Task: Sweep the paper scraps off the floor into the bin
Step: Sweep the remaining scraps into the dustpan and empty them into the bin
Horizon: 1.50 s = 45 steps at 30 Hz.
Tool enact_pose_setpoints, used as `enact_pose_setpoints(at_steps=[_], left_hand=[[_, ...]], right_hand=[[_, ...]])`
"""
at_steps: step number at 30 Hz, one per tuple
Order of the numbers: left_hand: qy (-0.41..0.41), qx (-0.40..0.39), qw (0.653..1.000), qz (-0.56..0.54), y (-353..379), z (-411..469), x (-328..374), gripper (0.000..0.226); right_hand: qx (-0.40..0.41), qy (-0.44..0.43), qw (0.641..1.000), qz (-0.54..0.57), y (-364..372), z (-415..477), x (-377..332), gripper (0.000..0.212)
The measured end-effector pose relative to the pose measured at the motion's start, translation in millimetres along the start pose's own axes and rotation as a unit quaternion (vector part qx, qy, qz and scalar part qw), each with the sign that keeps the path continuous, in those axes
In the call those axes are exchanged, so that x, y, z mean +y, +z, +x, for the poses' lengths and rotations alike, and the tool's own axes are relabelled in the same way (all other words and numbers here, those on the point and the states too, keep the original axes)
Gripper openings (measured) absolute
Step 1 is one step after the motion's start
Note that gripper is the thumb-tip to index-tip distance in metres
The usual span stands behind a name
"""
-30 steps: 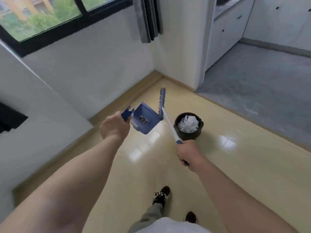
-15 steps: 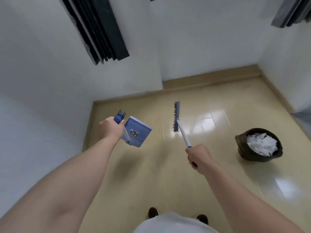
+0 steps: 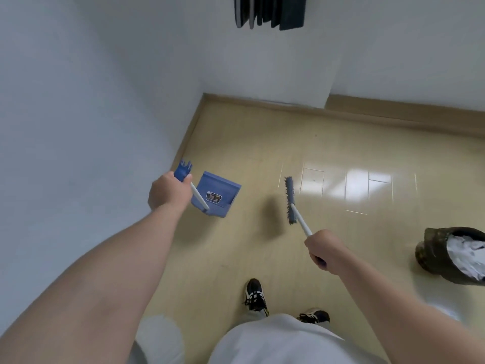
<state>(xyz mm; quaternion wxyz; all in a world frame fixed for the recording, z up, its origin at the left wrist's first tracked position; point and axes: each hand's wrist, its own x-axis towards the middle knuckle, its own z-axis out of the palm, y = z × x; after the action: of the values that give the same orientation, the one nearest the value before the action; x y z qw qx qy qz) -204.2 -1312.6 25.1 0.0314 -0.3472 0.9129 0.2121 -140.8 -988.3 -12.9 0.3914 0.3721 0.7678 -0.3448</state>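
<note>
Head view. We see the left hand (image 3: 169, 193) wrapped round the handle of the blue dustpan (image 3: 216, 194) and the right hand (image 3: 324, 249) gripping the broom (image 3: 290, 200) by its shaft; both tools appear lifted clear of the floor (image 3: 262, 143). White paper scraps (image 3: 465, 256) fill the bin (image 3: 441, 254), low right. We judge sweeping finished or nearly so; the next move calls for checking for strays. The frame edge cuts off the bin, and the floor behind us is unseen.

The bin (image 3: 430, 249) now sits at the view's right edge, with dustpan (image 3: 217, 191) and broom (image 3: 289, 198) carried farther from it.
</note>
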Motion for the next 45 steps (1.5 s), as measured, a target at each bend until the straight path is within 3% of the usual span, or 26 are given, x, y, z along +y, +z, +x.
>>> enact_pose_setpoints(at_steps=[4,7,12,15,20,27,34,45], left_hand=[[-0.024,0.013,1.000,-0.007,-8,8,-32,0.034],[-0.022,0.015,1.000,0.007,-10,2,-51,0.036],[0.054,0.000,0.996,0.072,-9,-20,-77,0.036],[0.091,0.008,0.990,0.111,-8,-26,-93,0.040],[0.139,-0.009,0.976,0.167,-5,-34,-120,0.040],[0.138,-0.013,0.972,0.189,4,-32,-142,0.044],[0.109,0.002,0.977,0.184,14,-22,-143,0.044],[0.115,-0.027,0.972,0.204,26,-12,-131,0.039]], right_hand=[[-0.051,-0.021,0.991,-0.123,20,-19,-16,0.018],[-0.131,-0.015,0.979,-0.152,35,-37,-26,0.012],[-0.248,-0.012,0.944,-0.218,75,-36,-23,0.010],[-0.275,-0.027,0.924,-0.263,104,-25,-11,0.013],[-0.247,-0.090,0.900,-0.347,146,-13,14,0.033],[-0.124,-0.106,0.886,-0.435,133,20,39,0.035],[-0.079,-0.114,0.890,-0.434,107,35,29,0.034],[0.009,-0.053,0.941,-0.334,78,62,5,0.022]])
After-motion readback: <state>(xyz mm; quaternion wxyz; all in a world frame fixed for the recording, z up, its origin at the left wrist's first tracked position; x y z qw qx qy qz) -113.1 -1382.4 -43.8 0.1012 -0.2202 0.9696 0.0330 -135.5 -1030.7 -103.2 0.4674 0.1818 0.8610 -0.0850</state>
